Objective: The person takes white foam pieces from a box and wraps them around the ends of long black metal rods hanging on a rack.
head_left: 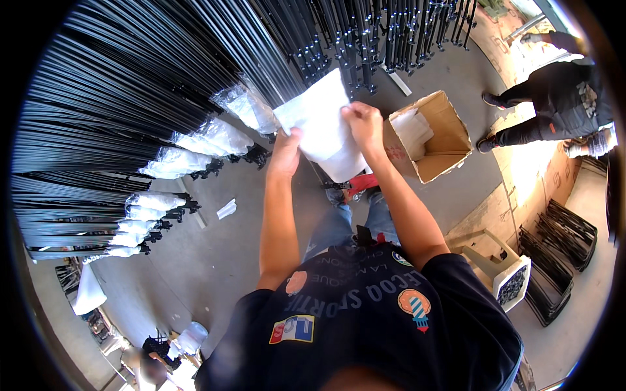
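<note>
Both my hands hold a white plastic bag (321, 122) up in front of me. My left hand (287, 147) grips its lower left edge and my right hand (362, 124) pinches its right side near the top. Just beyond the bag stand long black metal rods (130, 85) leaning in rows; several of their ends are wrapped in clear white bags (215, 138).
An open cardboard box (438, 135) with white bags inside sits on the concrete floor to my right. Another person (554, 98) in dark clothes stands at the upper right. Stacks of black frames (561, 247) and a beige plastic stool (486, 251) lie at the right.
</note>
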### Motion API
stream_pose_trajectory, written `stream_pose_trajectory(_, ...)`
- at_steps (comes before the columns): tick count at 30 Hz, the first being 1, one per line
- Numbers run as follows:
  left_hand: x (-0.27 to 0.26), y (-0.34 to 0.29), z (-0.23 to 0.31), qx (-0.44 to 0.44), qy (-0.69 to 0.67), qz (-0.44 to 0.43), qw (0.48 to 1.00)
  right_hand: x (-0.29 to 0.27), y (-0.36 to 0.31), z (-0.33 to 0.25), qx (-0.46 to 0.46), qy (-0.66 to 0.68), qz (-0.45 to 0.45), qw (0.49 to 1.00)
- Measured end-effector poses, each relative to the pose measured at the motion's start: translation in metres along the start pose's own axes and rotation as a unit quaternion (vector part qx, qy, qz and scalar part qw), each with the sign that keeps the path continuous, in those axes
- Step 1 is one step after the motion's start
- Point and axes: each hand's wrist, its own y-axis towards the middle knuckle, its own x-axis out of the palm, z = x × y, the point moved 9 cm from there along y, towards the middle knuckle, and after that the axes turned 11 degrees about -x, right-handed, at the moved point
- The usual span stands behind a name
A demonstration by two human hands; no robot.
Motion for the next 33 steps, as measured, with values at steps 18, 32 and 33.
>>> stream_pose_trajectory(18,0.013,-0.023,0.053,0.141,0.324,0.053,0.934,0.149,-0.068,-0.007,0.284,0.559,-0.477,0.616)
stream_pose_trajectory(32,0.007,-0.013,0.023,0.138,0.126,0.29,0.939,0.061,-0.073,0.138,0.212,0.212,-0.239,0.923)
stream_pose_trajectory(33,0.016,-0.011,0.025,0.163,0.1,0.287,0.938,0.06,-0.099,0.174,0.261,0.378,-0.19,0.868)
